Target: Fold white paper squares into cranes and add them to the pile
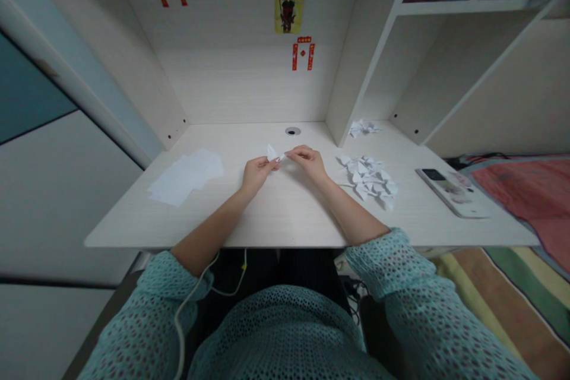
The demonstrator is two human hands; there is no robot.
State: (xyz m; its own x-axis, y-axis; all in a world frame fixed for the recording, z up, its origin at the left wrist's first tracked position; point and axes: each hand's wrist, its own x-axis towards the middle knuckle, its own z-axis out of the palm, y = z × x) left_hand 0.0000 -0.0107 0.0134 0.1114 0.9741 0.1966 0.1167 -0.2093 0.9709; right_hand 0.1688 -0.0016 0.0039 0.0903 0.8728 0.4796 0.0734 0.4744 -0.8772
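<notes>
Over the middle of the desk, my left hand (258,172) pinches a small piece of folded white paper (271,152) between thumb and fingers. One pointed flap of it stands up above the fingertips. My right hand (309,160) comes in from the other side, its thumb and fingertips closed on a narrow end of the same paper. To the right lies a pile of small folded paper figures (371,179), pointed like origami cranes. Flat white paper sheets (186,177) are spread in an overlapping stack on the left.
More folded paper (364,127) lies behind, by the upright shelf panel (378,53). A phone (452,193) rests near the desk's right side. The desk (285,222) has a round cable hole (293,130) at the back. A white cable (180,314) hangs by my left arm.
</notes>
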